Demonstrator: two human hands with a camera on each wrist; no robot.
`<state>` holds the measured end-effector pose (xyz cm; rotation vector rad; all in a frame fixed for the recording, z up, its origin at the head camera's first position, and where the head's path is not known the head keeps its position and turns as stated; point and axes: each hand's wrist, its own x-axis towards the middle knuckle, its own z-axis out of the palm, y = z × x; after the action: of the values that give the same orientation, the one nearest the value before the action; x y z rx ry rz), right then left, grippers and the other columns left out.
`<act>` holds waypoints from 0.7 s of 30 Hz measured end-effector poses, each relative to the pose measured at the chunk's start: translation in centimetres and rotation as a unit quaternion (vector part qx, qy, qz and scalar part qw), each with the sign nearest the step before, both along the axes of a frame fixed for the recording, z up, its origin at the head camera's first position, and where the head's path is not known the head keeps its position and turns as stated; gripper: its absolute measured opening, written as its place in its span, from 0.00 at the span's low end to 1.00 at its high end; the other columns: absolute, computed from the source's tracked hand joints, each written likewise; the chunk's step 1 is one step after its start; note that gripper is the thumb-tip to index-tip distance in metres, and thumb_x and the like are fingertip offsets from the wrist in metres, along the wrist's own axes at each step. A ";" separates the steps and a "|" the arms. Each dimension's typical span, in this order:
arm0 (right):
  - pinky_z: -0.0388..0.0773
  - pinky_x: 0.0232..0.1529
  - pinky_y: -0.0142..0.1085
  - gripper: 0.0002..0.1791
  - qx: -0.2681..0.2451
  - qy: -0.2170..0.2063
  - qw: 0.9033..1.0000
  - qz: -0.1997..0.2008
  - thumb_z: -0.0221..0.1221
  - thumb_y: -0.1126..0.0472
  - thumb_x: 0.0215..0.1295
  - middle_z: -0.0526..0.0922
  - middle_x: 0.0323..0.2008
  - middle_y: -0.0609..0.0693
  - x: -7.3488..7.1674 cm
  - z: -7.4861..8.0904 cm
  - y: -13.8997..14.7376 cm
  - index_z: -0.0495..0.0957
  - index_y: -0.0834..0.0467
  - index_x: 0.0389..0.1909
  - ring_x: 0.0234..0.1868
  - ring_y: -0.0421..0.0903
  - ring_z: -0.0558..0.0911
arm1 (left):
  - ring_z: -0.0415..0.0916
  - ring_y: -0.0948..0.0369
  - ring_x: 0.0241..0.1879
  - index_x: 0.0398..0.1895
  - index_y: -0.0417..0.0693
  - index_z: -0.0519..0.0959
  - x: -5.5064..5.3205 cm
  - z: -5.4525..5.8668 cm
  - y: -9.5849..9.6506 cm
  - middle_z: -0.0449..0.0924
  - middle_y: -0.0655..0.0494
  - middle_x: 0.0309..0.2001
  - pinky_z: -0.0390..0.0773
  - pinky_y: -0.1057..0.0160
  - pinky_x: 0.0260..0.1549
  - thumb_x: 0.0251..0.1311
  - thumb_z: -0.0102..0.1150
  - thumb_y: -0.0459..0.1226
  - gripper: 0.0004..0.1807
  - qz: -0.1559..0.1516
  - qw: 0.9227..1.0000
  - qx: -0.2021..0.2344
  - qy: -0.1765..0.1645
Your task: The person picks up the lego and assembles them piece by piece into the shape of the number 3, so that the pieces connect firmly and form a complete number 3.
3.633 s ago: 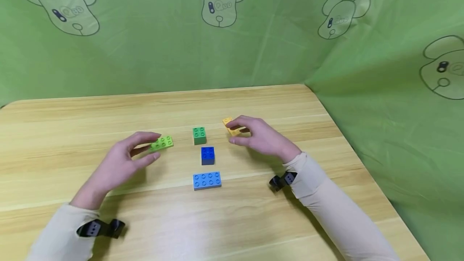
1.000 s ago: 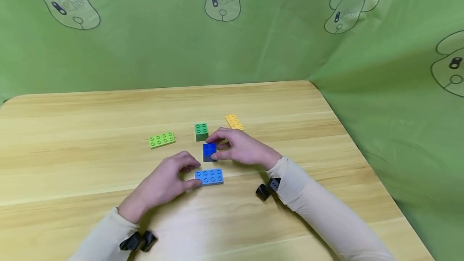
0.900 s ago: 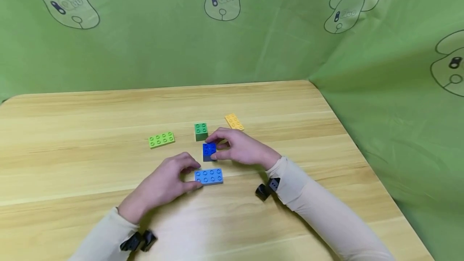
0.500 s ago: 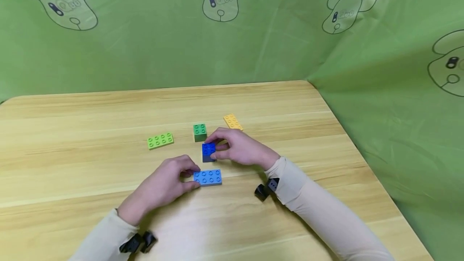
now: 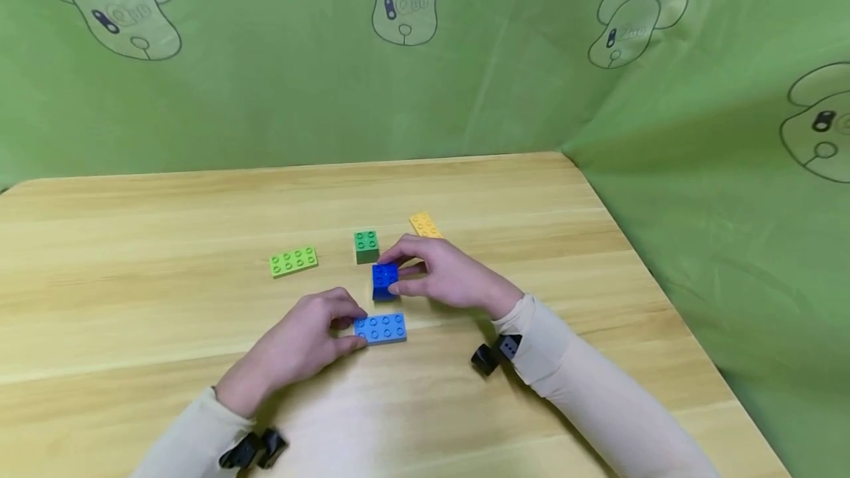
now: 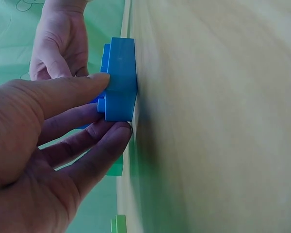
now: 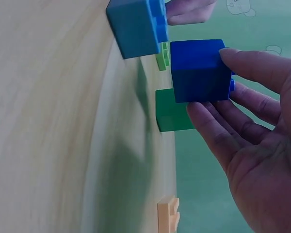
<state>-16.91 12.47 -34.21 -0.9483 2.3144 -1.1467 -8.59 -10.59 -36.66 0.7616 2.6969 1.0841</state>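
Note:
My left hand (image 5: 299, 341) pinches the left end of a light blue eight-stud building brick (image 5: 384, 328) between thumb and fingers. In the left wrist view that brick (image 6: 120, 80) sits close over the table. With thumb and fingertips, my right hand (image 5: 451, 275) grips a dark blue four-stud brick (image 5: 384, 279) just behind it. The right wrist view shows the dark blue brick (image 7: 199, 73) raised off the wood, its studs facing up. A green four-stud brick (image 5: 367, 247) stands right behind the dark blue one.
A flat lime-green brick (image 5: 294, 262) lies on the wooden table (image 5: 166, 257) to the left. Partly covered by my right hand, a flat yellow brick (image 5: 425, 225) lies at the back right. Green cloth (image 5: 279, 80) hangs behind the table and along its right side.
My left hand has come from the lime-green brick to the light blue one, my right from the yellow brick to the dark blue one. The dark blue brick has just come up slightly.

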 end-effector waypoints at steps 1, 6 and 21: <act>0.77 0.54 0.32 0.19 -0.004 -0.001 1.000 0.002 0.66 0.64 0.64 0.79 0.50 0.46 0.1 0.0 0.1 0.78 0.58 0.55 0.52 0.42 0.79 | 0.75 0.63 0.38 0.45 0.40 0.84 0.0 0.0 0.0 0.79 0.60 0.39 0.80 0.61 0.41 0.54 0.72 0.35 0.15 -0.001 1.000 0.000 0.000; 0.77 0.55 0.37 0.18 -0.018 0.001 1.000 0.004 0.65 0.66 0.64 0.79 0.50 0.45 0.5 0.4 0.5 0.79 0.57 0.55 0.52 0.42 0.79 | 0.74 0.63 0.36 0.45 0.40 0.84 0.0 0.0 0.0 0.79 0.60 0.38 0.79 0.62 0.40 0.54 0.72 0.35 0.15 -0.005 1.000 -0.003 0.002; 0.78 0.54 0.40 0.18 -0.031 -0.042 0.998 0.028 0.65 0.66 0.64 0.78 0.50 0.49 1.5 0.8 0.9 0.78 0.61 0.54 0.53 0.49 0.80 | 0.75 0.63 0.37 0.45 0.40 0.84 0.0 -0.1 -0.1 0.79 0.59 0.38 0.80 0.62 0.40 0.54 0.72 0.35 0.15 -0.002 1.000 0.000 0.004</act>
<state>-15.46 13.33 -33.41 -0.9620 2.1833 -1.2191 -8.58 -10.65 -36.75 0.7728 2.7004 1.0831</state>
